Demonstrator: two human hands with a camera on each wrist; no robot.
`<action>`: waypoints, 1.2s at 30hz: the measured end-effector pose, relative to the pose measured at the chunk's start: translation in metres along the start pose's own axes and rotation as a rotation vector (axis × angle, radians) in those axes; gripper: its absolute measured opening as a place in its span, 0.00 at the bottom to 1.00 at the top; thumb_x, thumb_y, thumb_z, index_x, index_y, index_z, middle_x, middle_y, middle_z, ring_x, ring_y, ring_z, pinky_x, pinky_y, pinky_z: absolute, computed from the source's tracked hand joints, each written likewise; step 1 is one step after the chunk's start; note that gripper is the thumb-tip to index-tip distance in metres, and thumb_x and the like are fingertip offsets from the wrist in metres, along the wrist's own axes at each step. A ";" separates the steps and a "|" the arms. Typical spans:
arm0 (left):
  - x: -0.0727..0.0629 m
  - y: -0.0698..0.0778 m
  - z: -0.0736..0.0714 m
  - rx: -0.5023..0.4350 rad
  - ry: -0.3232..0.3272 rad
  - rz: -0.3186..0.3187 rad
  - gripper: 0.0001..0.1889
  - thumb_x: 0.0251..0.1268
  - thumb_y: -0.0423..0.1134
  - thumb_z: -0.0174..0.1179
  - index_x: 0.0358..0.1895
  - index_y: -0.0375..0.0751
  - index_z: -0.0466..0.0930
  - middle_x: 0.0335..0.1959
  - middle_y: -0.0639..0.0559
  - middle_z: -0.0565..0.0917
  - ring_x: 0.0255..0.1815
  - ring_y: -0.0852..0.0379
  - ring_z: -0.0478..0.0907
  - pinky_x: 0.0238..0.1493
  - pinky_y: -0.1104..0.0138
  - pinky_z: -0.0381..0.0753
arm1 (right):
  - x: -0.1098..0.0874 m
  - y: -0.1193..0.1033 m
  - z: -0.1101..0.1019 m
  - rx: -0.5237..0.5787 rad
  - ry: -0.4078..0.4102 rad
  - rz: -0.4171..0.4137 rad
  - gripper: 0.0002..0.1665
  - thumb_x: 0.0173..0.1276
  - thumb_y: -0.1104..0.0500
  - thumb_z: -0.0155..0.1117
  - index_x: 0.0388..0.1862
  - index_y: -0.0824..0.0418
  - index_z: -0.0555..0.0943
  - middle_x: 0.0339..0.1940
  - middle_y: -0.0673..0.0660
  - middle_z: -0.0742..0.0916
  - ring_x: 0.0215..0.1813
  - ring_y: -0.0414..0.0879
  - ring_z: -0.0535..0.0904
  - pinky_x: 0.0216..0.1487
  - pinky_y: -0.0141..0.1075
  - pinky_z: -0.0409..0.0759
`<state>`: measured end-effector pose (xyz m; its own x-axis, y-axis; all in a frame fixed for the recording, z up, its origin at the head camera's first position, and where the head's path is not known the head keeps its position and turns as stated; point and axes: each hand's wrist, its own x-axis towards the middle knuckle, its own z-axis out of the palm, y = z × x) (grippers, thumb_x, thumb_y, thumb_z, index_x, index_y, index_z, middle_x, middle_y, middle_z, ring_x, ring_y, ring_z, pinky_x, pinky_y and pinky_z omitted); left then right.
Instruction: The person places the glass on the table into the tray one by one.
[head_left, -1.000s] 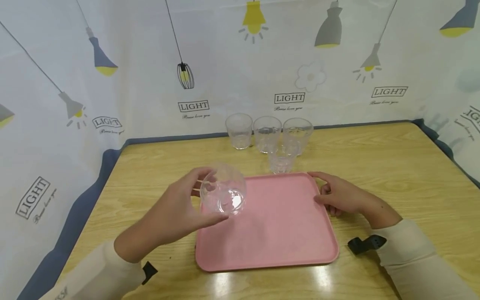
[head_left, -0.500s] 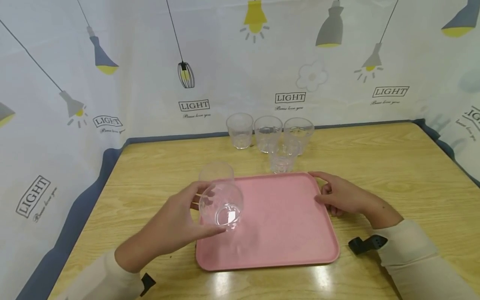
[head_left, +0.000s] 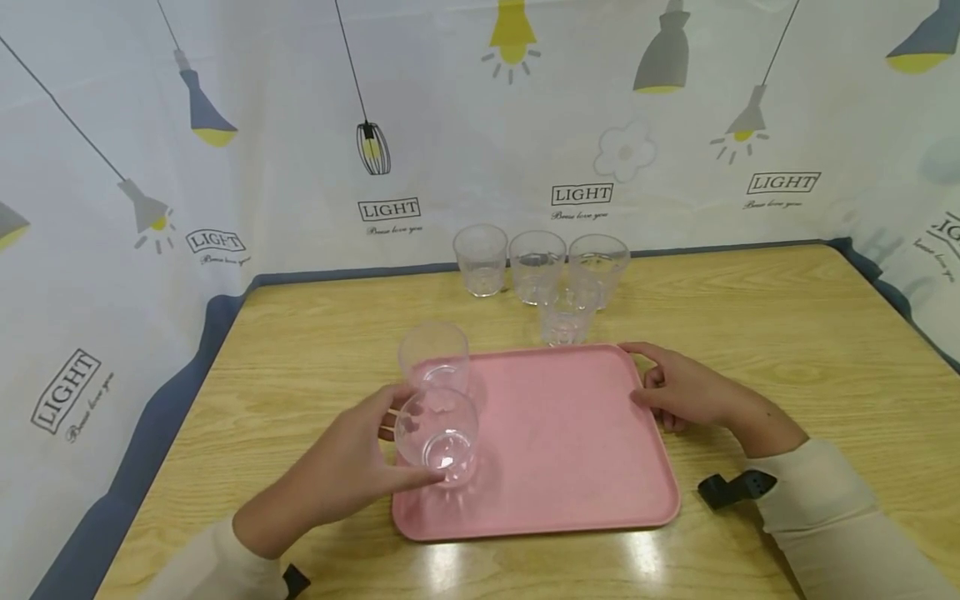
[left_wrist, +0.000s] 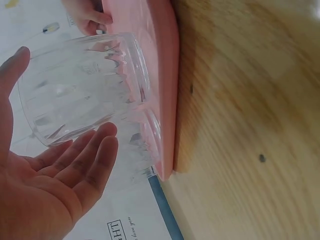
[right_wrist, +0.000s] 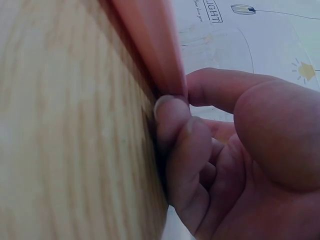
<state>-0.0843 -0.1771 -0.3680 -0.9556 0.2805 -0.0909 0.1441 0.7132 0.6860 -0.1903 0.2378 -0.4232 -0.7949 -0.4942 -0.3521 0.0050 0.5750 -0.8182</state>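
Observation:
My left hand (head_left: 348, 462) holds a clear drinking glass (head_left: 455, 442) between thumb and fingers over the left part of a pink tray (head_left: 570, 458). In the left wrist view the glass (left_wrist: 80, 90) has its base close to the tray; whether it touches cannot be told. Just behind it, a second clear glass (head_left: 433, 346) stands at the tray's back left corner. My right hand (head_left: 686, 390) grips the tray's right edge near the back corner. The right wrist view has the tray edge (right_wrist: 155, 45) pinched between thumb and curled fingers.
Behind the tray are more clear glasses: one at the left (head_left: 481, 262), one in the middle (head_left: 528, 279), one at the right (head_left: 607, 258), and a nearer glass (head_left: 564, 323) beside the tray's back rim. A wooden table (head_left: 300, 333) bears everything; a lamp-patterned cloth (head_left: 465, 142) hangs behind.
The left hand has come down and slightly toward me with its glass, bringing the second glass behind it into fuller view. The right hand and tray stay put.

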 end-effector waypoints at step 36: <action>-0.004 -0.012 -0.002 0.015 -0.070 -0.015 0.46 0.50 0.65 0.72 0.72 0.56 0.63 0.66 0.51 0.75 0.60 0.45 0.79 0.55 0.51 0.84 | 0.003 0.004 -0.001 -0.004 0.017 0.018 0.44 0.70 0.64 0.59 0.79 0.59 0.49 0.23 0.56 0.79 0.18 0.47 0.77 0.17 0.37 0.78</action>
<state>-0.0826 -0.1879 -0.3744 -0.9373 0.3139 -0.1516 0.1346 0.7272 0.6731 -0.1931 0.2388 -0.4271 -0.8049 -0.4724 -0.3591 0.0172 0.5864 -0.8098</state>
